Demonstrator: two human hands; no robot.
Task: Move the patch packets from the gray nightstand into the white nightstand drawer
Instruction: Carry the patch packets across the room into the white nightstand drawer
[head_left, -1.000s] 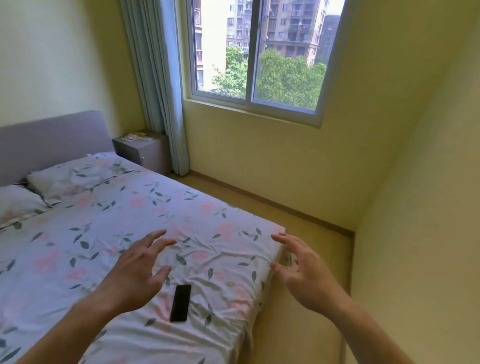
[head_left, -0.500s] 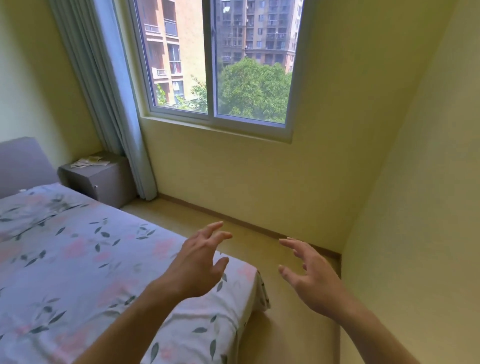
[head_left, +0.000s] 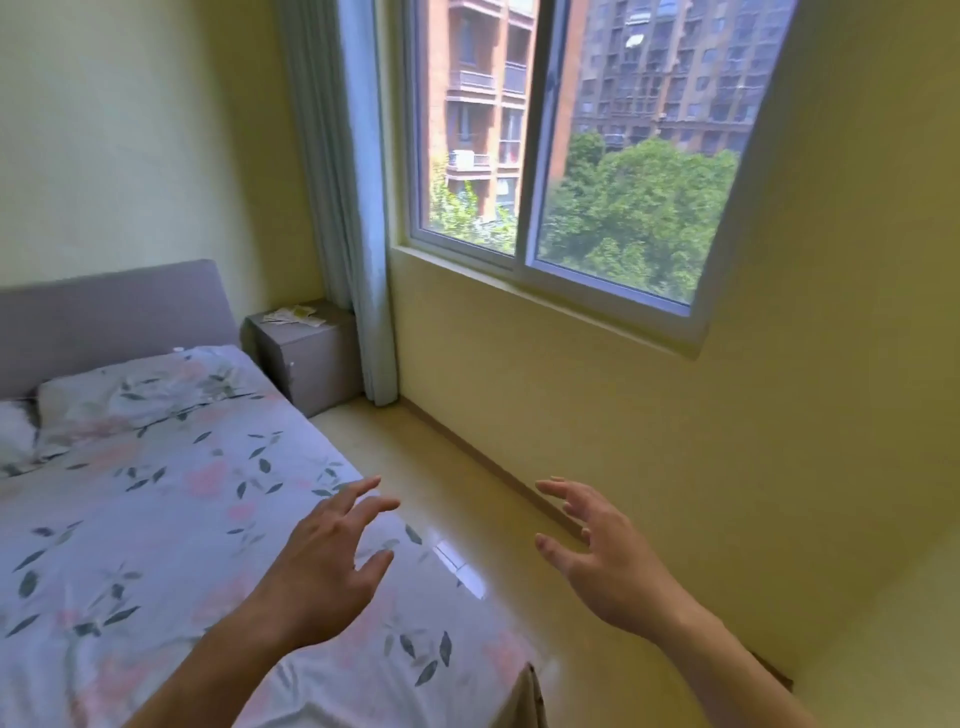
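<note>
Bedroom corner — patch packets (head_left: 293, 315) atop gray nightstand (head_left: 311, 358), well beyond left hand (head_left: 324, 566) and right hand (head_left: 602, 561) — both spread, empty.

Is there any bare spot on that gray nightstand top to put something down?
On the gray nightstand, the patch packets crowd the half of the top nearer the headboard. The strip beside the curtain looks bare. Both the left hand and right hand are empty.

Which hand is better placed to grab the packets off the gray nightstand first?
Left, marginally. Both hands are open and empty, far from the patch packets on the gray nightstand. The left hand is on the bed side, nearer the nightstand; the right hand is by the wall.
</note>
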